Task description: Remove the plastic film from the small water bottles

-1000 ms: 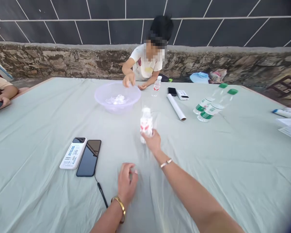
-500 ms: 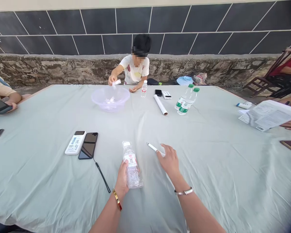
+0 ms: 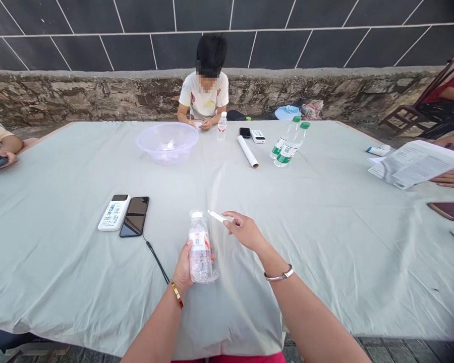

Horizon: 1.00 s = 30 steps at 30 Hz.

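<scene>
My left hand [image 3: 184, 262] is wrapped round a small clear plastic bottle [image 3: 200, 247] with a white cap and a red-and-white label. Loose clear film covers the bottle, which stands nearly upright, leaning slightly. To its right, my right hand [image 3: 244, 229] pinches a slim white pen-like tool [image 3: 216, 216] between thumb and fingers. The tool's far end points left toward the bottle's cap, with a small gap between them; its exact kind is too small to make out.
Left of the bottle lie a white power bank [image 3: 114, 213] and a black phone [image 3: 135, 217] with a strap. Further back are a purple basin [image 3: 167, 151], a white roll [image 3: 247, 151] and green-capped bottles [image 3: 287, 151]. A person [image 3: 204, 96] sits opposite; others sit at both sides.
My right hand has lifted the white tool from the cloth and brought it left, nearer the bottle. The person opposite has drawn a hand back from the basin. The view has tilted down.
</scene>
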{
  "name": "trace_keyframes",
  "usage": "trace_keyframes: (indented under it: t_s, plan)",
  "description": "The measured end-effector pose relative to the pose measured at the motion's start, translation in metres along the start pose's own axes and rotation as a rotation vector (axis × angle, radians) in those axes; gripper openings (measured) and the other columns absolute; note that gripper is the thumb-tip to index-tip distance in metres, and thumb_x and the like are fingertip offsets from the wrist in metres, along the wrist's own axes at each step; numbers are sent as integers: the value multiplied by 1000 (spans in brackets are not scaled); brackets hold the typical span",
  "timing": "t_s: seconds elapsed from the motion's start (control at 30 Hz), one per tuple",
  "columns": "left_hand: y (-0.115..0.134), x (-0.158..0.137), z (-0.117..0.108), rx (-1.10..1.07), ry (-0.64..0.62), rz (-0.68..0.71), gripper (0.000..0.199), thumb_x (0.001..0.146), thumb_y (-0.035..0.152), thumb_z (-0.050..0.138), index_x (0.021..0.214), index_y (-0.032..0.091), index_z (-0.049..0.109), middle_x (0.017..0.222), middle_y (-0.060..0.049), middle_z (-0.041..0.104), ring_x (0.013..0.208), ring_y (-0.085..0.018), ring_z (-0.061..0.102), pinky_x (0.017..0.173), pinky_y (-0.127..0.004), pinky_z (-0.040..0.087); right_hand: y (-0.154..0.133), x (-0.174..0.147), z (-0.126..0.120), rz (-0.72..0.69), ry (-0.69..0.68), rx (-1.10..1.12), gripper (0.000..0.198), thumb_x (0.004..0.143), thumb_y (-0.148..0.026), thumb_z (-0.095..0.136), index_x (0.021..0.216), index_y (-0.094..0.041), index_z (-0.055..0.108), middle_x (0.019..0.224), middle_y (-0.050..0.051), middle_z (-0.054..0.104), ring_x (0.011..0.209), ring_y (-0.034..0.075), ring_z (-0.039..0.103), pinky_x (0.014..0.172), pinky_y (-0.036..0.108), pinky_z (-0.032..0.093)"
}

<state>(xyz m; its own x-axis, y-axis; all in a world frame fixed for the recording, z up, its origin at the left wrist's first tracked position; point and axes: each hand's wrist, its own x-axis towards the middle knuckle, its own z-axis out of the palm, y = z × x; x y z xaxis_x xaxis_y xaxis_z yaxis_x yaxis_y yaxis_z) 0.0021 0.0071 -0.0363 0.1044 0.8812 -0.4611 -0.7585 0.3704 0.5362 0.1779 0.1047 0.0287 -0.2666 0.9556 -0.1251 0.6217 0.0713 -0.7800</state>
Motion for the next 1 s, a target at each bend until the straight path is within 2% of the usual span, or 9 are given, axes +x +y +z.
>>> trace_keyframes:
  t_s: [0.17, 0.27, 0.4, 0.6, 0.67, 0.73, 0.8, 0.93, 1.0]
  plan:
    - [3, -2, 1, -12, -18, 14, 47, 76, 52, 57, 104, 14, 62, 90, -10, 70, 65, -22, 67, 58, -33, 50, -17, -13, 1, -36, -1, -4, 30, 83, -41, 49, 102, -27, 69, 79, -1, 66, 71, 16, 57, 66, 28, 44]
    - [5, -2, 1, -8, -25, 12, 46, 76, 51, 57, 101, 13, 63, 83, -9, 70, 65, -22, 66, 58, -33, 49, -20, -38, -1, -76, -85, 14, 29, 86, -40, 47, 102, -29, 69, 91, -1, 70, 80, 17, 59, 73, 29, 45]
    - [7, -2, 3, -17, 22, -14, 42, 75, 52, 56, 91, 14, 63, 67, -6, 67, 56, -20, 63, 57, -32, 49, -24, -74, -10, -127, -229, 34, 27, 87, -36, 48, 106, -32, 68, 100, -2, 70, 85, 18, 61, 72, 27, 44]
    - [9, -3, 2, -2, 13, -81, 47, 75, 56, 53, 94, 14, 61, 68, -8, 69, 55, -22, 64, 55, -33, 49, -23, -97, -26, -187, -516, 40, 23, 83, -32, 56, 98, -31, 73, 85, -3, 71, 74, 16, 60, 66, 24, 43]
    - [8, -3, 0, -1, 17, -69, 48, 75, 55, 54, 96, 13, 61, 69, -9, 69, 55, -23, 65, 54, -33, 48, -14, -95, -31, -188, -660, 110, 21, 80, -35, 60, 94, -28, 74, 80, -2, 70, 69, 15, 59, 63, 24, 42]
    - [7, -2, -1, -5, 24, -67, 47, 76, 54, 54, 96, 13, 61, 70, -10, 69, 58, -24, 66, 56, -33, 49, 3, -85, -33, -136, -686, 185, 24, 78, -38, 61, 92, -25, 74, 74, -1, 68, 65, 15, 56, 59, 23, 42]
    - [6, -1, -2, -11, 37, -68, 45, 76, 53, 54, 95, 13, 62, 71, -10, 70, 64, -24, 67, 62, -35, 51, 25, -70, -29, -34, -490, 198, 28, 77, -41, 58, 91, -22, 73, 68, -1, 64, 62, 14, 54, 56, 23, 41]
    - [5, 0, -1, -12, 57, -63, 43, 75, 50, 57, 92, 11, 63, 72, -10, 69, 70, -26, 68, 74, -39, 51, 63, -33, -11, 162, 192, -53, 29, 81, -38, 50, 96, -21, 68, 75, 1, 64, 70, 17, 57, 64, 28, 43]
    - [5, 0, 0, -19, 53, -57, 42, 75, 49, 58, 92, 11, 64, 73, -10, 69, 70, -26, 68, 76, -40, 51, 72, -21, -1, 210, 360, -218, 28, 82, -31, 48, 99, -20, 67, 88, 5, 65, 82, 20, 59, 73, 31, 44]
